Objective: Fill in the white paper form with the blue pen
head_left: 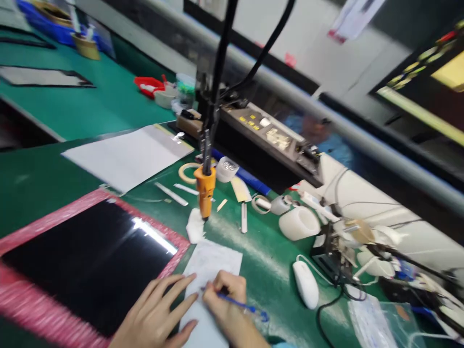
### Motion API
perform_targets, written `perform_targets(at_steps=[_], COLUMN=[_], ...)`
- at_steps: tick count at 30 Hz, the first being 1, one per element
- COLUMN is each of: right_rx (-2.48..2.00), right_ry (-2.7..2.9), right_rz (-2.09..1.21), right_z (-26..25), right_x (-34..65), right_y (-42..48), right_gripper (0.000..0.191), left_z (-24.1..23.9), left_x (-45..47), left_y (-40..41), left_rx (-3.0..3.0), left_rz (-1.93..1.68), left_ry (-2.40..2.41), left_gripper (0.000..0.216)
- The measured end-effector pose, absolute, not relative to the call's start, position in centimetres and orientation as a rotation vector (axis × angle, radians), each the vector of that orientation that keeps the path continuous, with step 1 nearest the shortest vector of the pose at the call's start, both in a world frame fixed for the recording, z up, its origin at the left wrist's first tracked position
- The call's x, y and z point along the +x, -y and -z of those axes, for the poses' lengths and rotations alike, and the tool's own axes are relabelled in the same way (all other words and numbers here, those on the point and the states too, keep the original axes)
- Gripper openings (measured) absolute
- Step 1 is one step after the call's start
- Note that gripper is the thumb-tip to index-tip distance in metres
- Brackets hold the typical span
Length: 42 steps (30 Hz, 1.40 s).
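Toward the near edge of the bench (268,270), the right hand (226,313) pinches the pen (251,308) over the paper (217,256) (tip contact unclear); the left hand (155,309), fingers spread, rests at its left side. Neat writing calls for steady pressure there.

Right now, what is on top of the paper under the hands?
Partly over the paper are the left hand and the right hand, which holds a blue pen. Any marks beneath them are covered.
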State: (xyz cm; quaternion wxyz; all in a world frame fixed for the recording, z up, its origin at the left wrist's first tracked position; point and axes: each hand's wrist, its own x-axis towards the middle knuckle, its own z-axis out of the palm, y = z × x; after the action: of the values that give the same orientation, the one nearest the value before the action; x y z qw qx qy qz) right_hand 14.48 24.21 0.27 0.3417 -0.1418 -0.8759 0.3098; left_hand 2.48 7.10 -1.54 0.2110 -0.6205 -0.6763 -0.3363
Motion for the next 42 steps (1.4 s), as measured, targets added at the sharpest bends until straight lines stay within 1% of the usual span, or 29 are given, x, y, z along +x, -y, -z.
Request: perform_targets(at_steps=[3,5,8,27,38,42], right_rx=[-0.386,-0.389,-0.383,-0.402,-0.37,-0.364], right_ry=[2.301,2.306,2.31,2.307,2.311,2.316], right_rz=[-1.018,-1.122,-1.188,-1.147,-1.141,-1.144], right_z=[-1.4,-1.3,-1.3,-1.9,-2.2,-2.2], right_x=[14.1,14.0,14.1,14.0,13.8,13.8], right_y=[-24.9,-25.1,-25.2,-24.9,-25.0,-24.9], right_gripper=[0.041,0.043,0.046,0.047,0.045,0.045], left_z=[-1.3,-2.0,-2.1,-2.3,-2.3,-2.4], left_x=[2.8,2.9,3.0,2.9,2.9,3.0], left_y=[-7.2,-7.2,-7.0,-6.9,-6.8,-6.8], left_rx=[-1.614,-1.648,-1.712,-1.713,-1.718,-1.713], left_rz=[1.107,1.034,0.956,0.952,0.927,0.92], left_ry=[2.094,2.16,2.237,2.245,2.244,2.229], left_gripper=[0.019,0.013,0.02,0.019,0.027,0.026])
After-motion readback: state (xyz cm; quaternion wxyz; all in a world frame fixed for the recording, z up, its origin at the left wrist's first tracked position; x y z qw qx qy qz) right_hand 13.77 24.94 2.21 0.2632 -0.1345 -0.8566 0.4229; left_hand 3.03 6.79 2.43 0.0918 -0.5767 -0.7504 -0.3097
